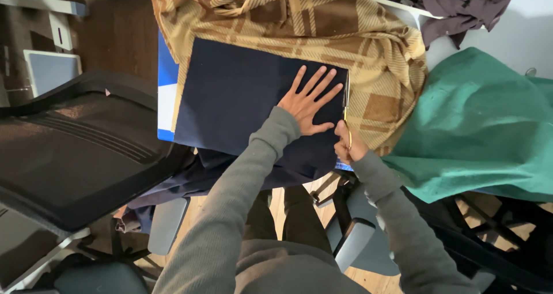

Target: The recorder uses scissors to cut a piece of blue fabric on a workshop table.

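Note:
A dark navy cloth [236,98] lies flat over a brown and tan plaid fabric [322,23] on a table. My left hand [308,101] presses flat on the navy cloth near its right edge, fingers spread. My right hand [347,146] grips the gold handles of a pair of scissors [346,101], whose blades run up along the cloth's right edge. The lower part of the navy cloth hangs off the table's front edge.
A black mesh office chair [75,150] stands at the left. A green cloth [484,127] drapes over something at the right. A dark purple-grey garment [461,6] lies at the top right. A blue and white board [167,92] shows under the fabrics.

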